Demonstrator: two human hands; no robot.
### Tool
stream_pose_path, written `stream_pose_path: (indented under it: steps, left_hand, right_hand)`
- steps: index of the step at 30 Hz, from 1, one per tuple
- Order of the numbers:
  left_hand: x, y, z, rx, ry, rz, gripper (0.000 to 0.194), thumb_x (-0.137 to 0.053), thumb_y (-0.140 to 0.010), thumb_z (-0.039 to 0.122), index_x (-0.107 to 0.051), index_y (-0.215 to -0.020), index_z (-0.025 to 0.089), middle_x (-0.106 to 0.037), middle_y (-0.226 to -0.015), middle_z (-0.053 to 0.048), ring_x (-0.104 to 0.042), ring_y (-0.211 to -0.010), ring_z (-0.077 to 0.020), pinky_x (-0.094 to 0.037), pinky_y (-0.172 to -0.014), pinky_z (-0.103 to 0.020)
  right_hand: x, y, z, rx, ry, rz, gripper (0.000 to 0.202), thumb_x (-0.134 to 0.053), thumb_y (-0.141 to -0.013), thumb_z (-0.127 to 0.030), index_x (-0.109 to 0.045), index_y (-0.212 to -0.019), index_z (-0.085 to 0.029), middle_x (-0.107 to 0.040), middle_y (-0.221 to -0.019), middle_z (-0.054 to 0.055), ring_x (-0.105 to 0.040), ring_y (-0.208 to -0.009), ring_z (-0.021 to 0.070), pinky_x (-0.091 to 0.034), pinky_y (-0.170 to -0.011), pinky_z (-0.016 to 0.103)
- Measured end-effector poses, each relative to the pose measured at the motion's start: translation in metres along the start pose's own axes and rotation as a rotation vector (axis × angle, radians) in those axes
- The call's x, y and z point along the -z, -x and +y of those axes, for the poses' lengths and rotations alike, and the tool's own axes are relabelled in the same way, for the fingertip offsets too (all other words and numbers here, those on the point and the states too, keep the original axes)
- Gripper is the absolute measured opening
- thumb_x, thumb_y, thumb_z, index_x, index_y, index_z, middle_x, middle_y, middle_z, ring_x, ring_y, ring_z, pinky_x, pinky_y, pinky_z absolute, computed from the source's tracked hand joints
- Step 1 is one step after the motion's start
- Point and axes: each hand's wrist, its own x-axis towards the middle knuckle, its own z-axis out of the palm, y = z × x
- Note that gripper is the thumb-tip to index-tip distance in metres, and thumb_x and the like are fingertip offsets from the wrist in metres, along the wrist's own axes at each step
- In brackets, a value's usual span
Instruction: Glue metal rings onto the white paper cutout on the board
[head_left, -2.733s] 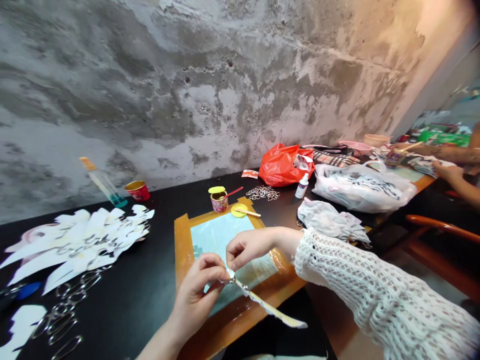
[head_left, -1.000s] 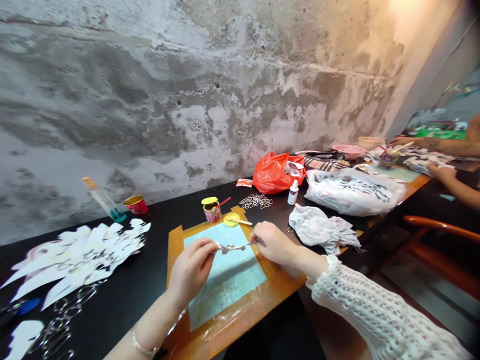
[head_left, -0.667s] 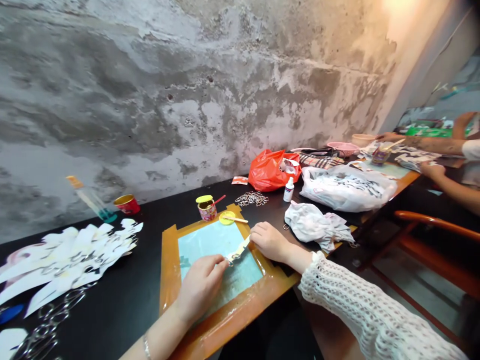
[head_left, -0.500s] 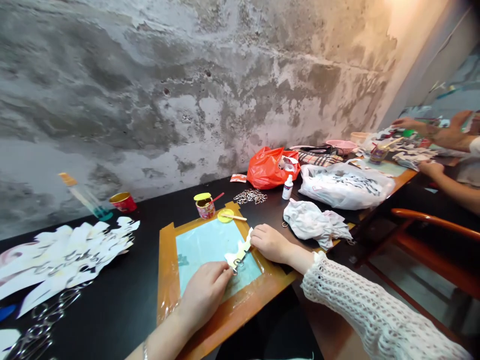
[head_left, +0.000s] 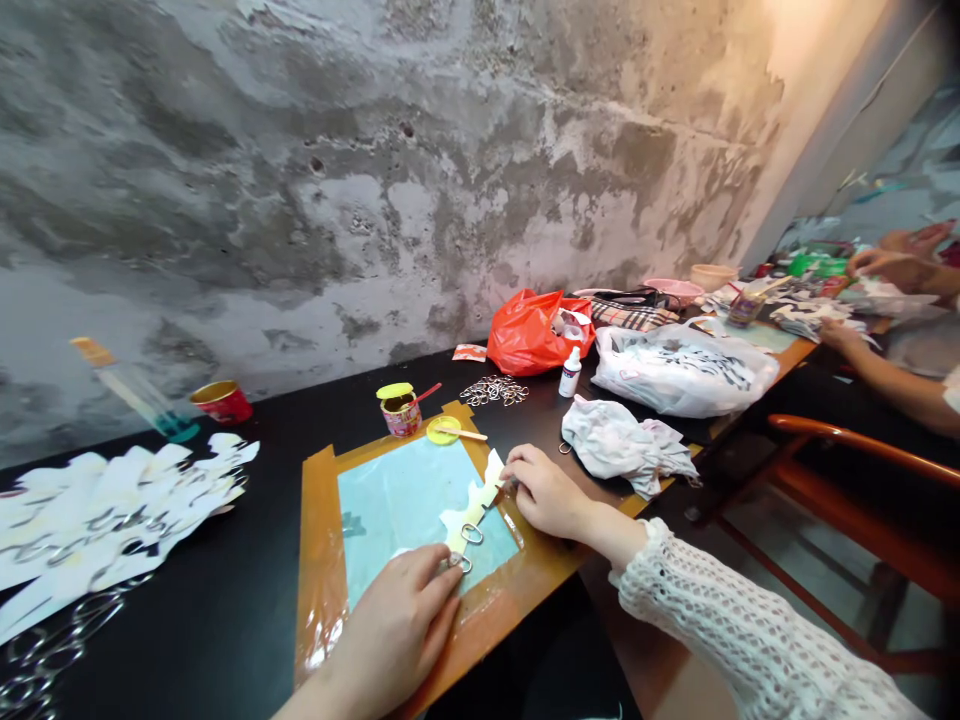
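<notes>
Both hands (head_left: 397,625) meet a pale yellow, jagged-edged flat strip (head_left: 474,508) that slants between them over a light-blue sheet (head_left: 397,490) framed in glossy brown tape (head_left: 319,560).

Left thumb and forefinger pinch the strip's near end, while the right hand (head_left: 547,495) curls loosely at its far end, fingertips touching; whether they grip cannot be told. One silver metal loop (head_left: 472,534) sits at the strip's edge, just beyond the left fingertips. Ahead of the hands are a round yellow lid (head_left: 442,430) bearing a flat wooden stick (head_left: 471,435), an open pink patterned can (head_left: 401,415) and a heap of silver wire loops (head_left: 495,391). Crumpled white cloth (head_left: 622,440) lies beyond the right hand, to its right; layered white cut-out pieces (head_left: 112,495) spread well left of the left hand.
</notes>
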Motion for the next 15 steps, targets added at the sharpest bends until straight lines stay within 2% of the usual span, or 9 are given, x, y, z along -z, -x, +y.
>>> stream_pose_path:
  steps: [4,8,12,15]
  left_hand:
    - [-0.004,0.003,-0.001,0.014,-0.005,0.018,0.025,-0.050,-0.092,0.021,-0.063,-0.113,0.023,-0.063,-0.116,-0.012,-0.064,-0.102,-0.0244,-0.056,-0.086,-0.040]
    - [-0.007,0.005,-0.002,0.027,-0.018,0.033,0.025,-0.050,-0.092,0.022,-0.064,-0.113,0.023,-0.060,-0.119,-0.013,-0.064,-0.100,-0.0242,-0.057,-0.084,-0.038]
    - [-0.006,0.005,0.000,0.048,0.001,0.031,0.025,-0.049,-0.093,0.022,-0.064,-0.112,0.023,-0.060,-0.114,-0.012,-0.064,-0.095,-0.0224,-0.058,-0.080,-0.036]
    - [-0.005,0.004,0.001,0.058,0.025,0.050,0.025,-0.048,-0.093,0.023,-0.064,-0.112,0.024,-0.060,-0.112,-0.012,-0.064,-0.094,-0.0215,-0.058,-0.080,-0.035]
  right_hand:
    - [-0.008,0.004,0.016,-0.256,-0.265,0.145,0.036,-0.048,-0.078,-0.003,-0.062,-0.107,-0.017,-0.051,-0.123,0.012,-0.061,-0.101,0.0176,-0.053,-0.089,0.035]
    - [-0.008,0.010,0.031,-0.460,-0.394,0.237,0.034,-0.047,-0.081,-0.006,-0.060,-0.110,-0.017,-0.062,-0.114,0.010,-0.063,-0.107,0.0188,-0.051,-0.096,0.039]
    - [0.000,0.025,0.027,-0.519,-0.340,0.252,0.029,-0.051,-0.082,-0.012,-0.063,-0.108,-0.019,-0.066,-0.110,0.007,-0.063,-0.105,0.0192,-0.049,-0.099,0.040]
    - [0.002,0.031,0.009,-0.500,-0.259,0.259,0.024,-0.059,-0.081,-0.016,-0.066,-0.103,-0.019,-0.064,-0.096,0.005,-0.063,-0.091,0.0186,-0.052,-0.089,0.037]
